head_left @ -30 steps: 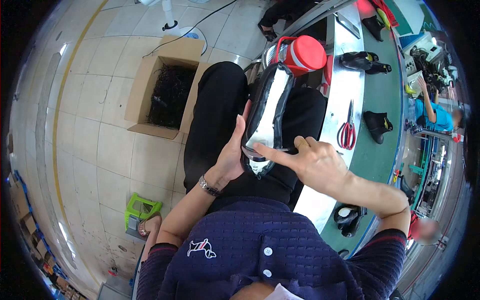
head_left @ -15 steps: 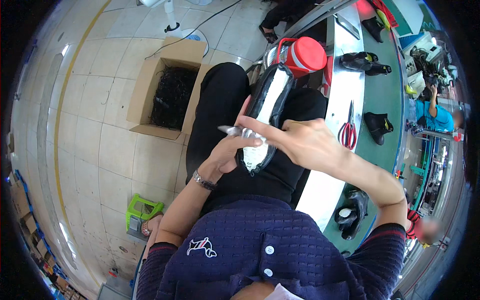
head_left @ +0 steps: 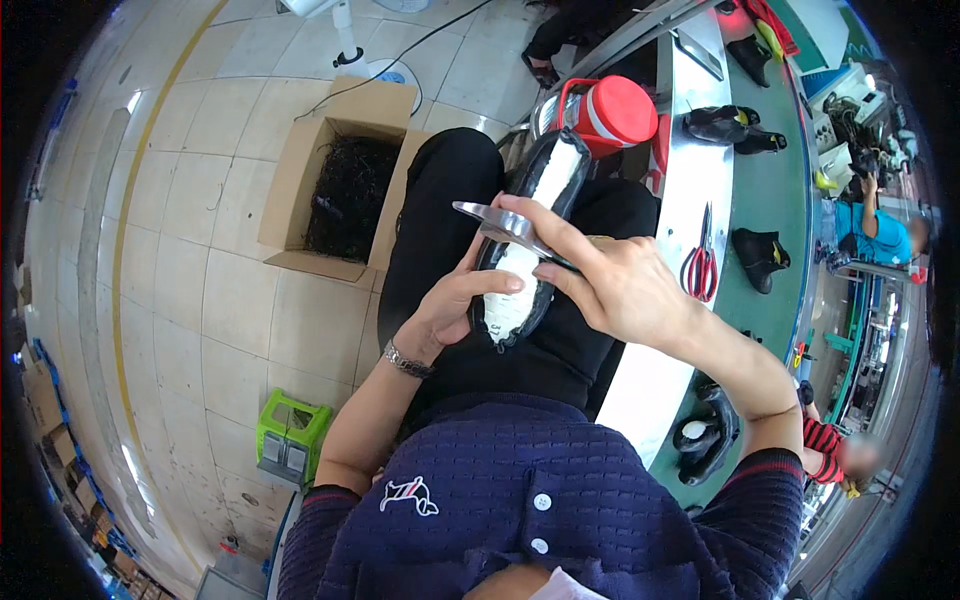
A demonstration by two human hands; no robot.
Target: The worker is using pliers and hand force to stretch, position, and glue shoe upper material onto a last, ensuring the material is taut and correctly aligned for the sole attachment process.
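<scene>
Across my lap lies a black shoe [head_left: 515,268], sole side up, with its white underside showing. My left hand [head_left: 450,300] grips the shoe's near part from the left, its thumb pressed on the white underside. My right hand [head_left: 620,280] is closed on a shiny metal blade [head_left: 508,224], held crosswise over the middle of the shoe. The blade's pointed end sticks out to the left; its other end is hidden under my right hand. Whether its edge touches the shoe, I cannot tell.
To the left, an open cardboard box [head_left: 285,205] holds black scraps. A red-lidded jug [head_left: 625,110] stands beyond my knees. On the white bench [head_left: 645,400] lie red-handled scissors [head_left: 702,270]. Black shoes [head_left: 760,258] sit on the green belt [head_left: 785,330]. Co-workers are at far right.
The metal blade, blurred before, is now steady and a little farther up the shoe. My right hand has turned slightly; my left hand still holds the shoe.
</scene>
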